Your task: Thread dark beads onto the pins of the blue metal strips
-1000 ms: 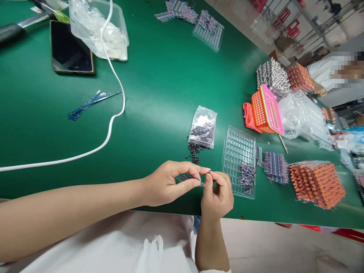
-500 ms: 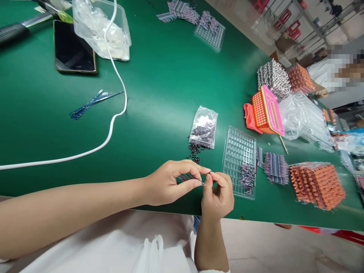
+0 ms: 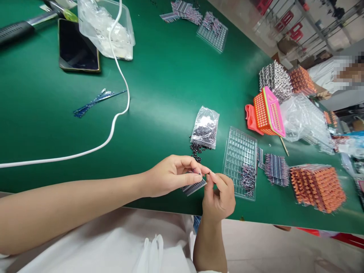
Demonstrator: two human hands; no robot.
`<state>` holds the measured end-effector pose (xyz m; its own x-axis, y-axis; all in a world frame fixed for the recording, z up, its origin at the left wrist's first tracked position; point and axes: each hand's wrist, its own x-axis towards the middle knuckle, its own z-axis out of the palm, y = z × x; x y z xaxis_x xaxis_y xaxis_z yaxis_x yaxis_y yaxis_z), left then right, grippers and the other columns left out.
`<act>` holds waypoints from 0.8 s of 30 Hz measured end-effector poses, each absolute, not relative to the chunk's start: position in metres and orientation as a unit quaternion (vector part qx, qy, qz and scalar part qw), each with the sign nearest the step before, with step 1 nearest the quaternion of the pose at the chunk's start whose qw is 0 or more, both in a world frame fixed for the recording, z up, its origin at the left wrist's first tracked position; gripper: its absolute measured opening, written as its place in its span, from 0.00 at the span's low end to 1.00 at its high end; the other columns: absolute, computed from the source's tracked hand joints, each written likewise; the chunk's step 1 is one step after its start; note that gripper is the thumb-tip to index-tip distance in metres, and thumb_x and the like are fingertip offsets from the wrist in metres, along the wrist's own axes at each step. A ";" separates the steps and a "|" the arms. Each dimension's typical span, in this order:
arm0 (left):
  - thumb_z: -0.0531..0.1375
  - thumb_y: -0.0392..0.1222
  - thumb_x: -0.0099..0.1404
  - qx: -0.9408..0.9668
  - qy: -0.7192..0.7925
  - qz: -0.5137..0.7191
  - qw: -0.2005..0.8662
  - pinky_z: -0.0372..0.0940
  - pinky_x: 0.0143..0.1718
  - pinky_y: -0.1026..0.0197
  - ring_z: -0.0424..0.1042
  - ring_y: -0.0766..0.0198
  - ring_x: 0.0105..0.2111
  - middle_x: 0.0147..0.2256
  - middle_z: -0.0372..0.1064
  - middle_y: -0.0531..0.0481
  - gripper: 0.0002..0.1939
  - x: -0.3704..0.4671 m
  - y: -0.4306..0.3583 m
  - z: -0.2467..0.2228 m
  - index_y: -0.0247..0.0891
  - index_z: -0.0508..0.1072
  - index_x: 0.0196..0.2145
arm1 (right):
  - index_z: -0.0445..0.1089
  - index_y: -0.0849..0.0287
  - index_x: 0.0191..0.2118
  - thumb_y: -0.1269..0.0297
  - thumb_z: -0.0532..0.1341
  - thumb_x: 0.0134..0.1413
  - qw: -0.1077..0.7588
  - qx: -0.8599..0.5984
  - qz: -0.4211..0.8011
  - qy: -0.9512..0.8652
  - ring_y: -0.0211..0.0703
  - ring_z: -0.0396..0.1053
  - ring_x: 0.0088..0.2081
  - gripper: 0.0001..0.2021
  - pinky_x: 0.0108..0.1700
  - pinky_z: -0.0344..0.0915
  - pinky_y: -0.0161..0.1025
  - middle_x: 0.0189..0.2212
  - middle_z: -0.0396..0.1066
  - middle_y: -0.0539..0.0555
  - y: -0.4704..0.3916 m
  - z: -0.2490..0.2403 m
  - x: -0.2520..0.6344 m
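Green table (image 3: 170,83), pale floor (image 3: 256,19) beyond, metal shelving (image 3: 313,22) far right.

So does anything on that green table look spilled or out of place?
Yes: small dark beads lie loose on the green table, scattered at the mouth of the clear bag, just beyond the left hand. They look spilled from it.

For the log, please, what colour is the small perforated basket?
Orange basket with pink rim; head view.

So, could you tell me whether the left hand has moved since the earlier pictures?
Yes. The left hand has shifted slightly away from the table's near edge, closer to the loose dark beads.
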<state>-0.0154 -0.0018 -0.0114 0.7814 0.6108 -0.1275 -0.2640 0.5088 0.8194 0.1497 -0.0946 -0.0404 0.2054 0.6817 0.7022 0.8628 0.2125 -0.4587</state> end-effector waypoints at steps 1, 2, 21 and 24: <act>0.65 0.38 0.64 0.406 0.201 0.254 0.854 0.70 0.49 0.59 0.76 0.60 0.48 0.49 0.78 0.42 0.04 -0.015 -0.001 -0.012 0.35 0.74 0.34 | 0.73 0.53 0.45 0.75 0.65 0.58 0.468 -0.621 -0.098 -0.621 0.38 0.73 0.34 0.11 0.33 0.70 0.36 0.33 0.74 0.50 -0.095 -0.040 0.149; 0.66 0.38 0.64 0.397 0.198 0.249 0.861 0.69 0.50 0.59 0.76 0.60 0.48 0.49 0.78 0.42 0.04 -0.015 0.000 -0.012 0.35 0.75 0.34 | 0.73 0.54 0.45 0.75 0.65 0.58 0.470 -0.622 -0.097 -0.618 0.38 0.73 0.34 0.11 0.33 0.70 0.36 0.33 0.74 0.50 -0.095 -0.040 0.149; 0.64 0.38 0.66 0.477 0.197 0.248 0.820 0.70 0.52 0.52 0.76 0.55 0.51 0.52 0.76 0.38 0.04 -0.017 -0.002 -0.011 0.35 0.74 0.34 | 0.71 0.57 0.35 0.72 0.63 0.59 0.565 -0.637 0.073 -0.520 0.37 0.69 0.31 0.03 0.30 0.67 0.35 0.30 0.70 0.50 -0.095 -0.041 0.144; 0.63 0.38 0.66 0.510 0.197 0.253 0.798 0.69 0.54 0.50 0.75 0.54 0.52 0.52 0.76 0.38 0.03 -0.017 -0.003 -0.010 0.35 0.74 0.34 | 0.71 0.57 0.36 0.73 0.63 0.59 0.567 -0.634 0.070 -0.522 0.37 0.69 0.31 0.03 0.30 0.67 0.35 0.30 0.70 0.50 -0.094 -0.041 0.144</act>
